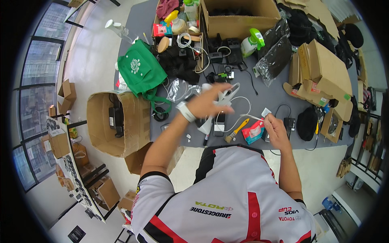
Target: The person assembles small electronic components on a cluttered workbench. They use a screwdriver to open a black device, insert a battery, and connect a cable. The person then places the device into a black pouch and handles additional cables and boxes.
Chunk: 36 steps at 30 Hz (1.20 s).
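My left hand (pixel 210 101) is raised over the grey table (pixel 267 97) and grips a white tool (pixel 227 94) with a pale handle, blurred by motion. A watch sits on that wrist. My right hand (pixel 274 128) rests lower, near the table's front edge, pinching the end of a thin white cable (pixel 247 106) next to a small white square piece (pixel 266 111). Under the hands lie a yellow-handled brush (pixel 238 129), a red and blue packet (pixel 253 131) and a dark rectangular device (pixel 219 123).
A green cloth bag (pixel 139 71) lies at the table's left end above an open cardboard box (pixel 117 121) on the floor. A large carton (pixel 239 16), spray bottles (pixel 251 42), black plastic bags (pixel 275 54) and flattened cartons (pixel 320 73) crowd the back and right.
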Each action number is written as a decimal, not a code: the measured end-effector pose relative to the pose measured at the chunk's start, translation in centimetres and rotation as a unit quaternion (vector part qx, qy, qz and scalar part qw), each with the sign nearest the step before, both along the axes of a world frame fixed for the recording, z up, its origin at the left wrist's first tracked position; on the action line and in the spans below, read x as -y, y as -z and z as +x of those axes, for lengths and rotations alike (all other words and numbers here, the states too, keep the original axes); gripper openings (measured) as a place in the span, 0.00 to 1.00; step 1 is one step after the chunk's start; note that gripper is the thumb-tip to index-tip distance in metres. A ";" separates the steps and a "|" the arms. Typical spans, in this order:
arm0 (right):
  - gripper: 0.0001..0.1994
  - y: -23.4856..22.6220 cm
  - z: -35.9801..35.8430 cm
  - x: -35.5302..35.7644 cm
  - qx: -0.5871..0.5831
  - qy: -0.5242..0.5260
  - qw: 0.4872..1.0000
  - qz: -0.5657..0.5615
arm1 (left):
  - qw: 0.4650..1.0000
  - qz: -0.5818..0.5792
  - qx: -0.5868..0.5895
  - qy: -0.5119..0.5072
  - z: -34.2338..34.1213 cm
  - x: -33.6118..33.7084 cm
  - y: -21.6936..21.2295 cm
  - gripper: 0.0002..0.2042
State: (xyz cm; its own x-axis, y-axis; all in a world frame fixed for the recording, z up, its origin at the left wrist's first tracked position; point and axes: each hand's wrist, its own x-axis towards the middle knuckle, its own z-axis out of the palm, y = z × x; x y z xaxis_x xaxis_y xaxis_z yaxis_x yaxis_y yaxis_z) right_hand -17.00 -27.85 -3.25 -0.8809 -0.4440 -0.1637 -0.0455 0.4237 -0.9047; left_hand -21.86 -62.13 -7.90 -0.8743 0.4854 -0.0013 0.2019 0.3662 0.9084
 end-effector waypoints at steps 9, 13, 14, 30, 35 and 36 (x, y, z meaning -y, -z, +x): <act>0.17 1.1 -2.9 -0.5 0.022 0.205 0.942 -0.265 | 0.966 0.196 0.145 -0.088 2.9 -6.2 -2.7 0.10; 0.18 2.4 -2.8 0.1 0.082 0.209 0.949 -0.224 | 0.941 0.273 0.178 -0.085 2.9 -6.2 -2.6 0.09; 0.19 2.5 -2.7 0.5 0.096 0.201 0.957 -0.186 | 0.933 0.294 0.191 -0.077 2.8 -6.1 -2.6 0.09; 0.13 3.5 -1.1 -1.1 0.027 0.070 0.994 0.083 | 0.848 0.350 -0.056 -0.395 -13.9 7.2 -0.7 0.10; 0.18 3.7 0.4 -2.7 0.006 0.025 0.992 0.124 | 0.839 0.226 -0.178 -0.462 -18.8 8.5 1.9 0.10; 0.18 3.5 0.6 -3.0 0.021 0.020 0.993 0.119 | 0.835 0.200 -0.170 -0.484 -18.9 8.5 2.7 0.11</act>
State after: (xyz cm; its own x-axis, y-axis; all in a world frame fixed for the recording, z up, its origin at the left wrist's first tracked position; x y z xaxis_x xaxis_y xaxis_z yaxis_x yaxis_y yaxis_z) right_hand -16.39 -24.85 -6.76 -0.8874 -0.3525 -0.2971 0.0125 0.6257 -0.7800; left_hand -40.76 -70.63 -10.59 -0.7734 -0.5469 0.3206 0.2585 0.1897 0.9472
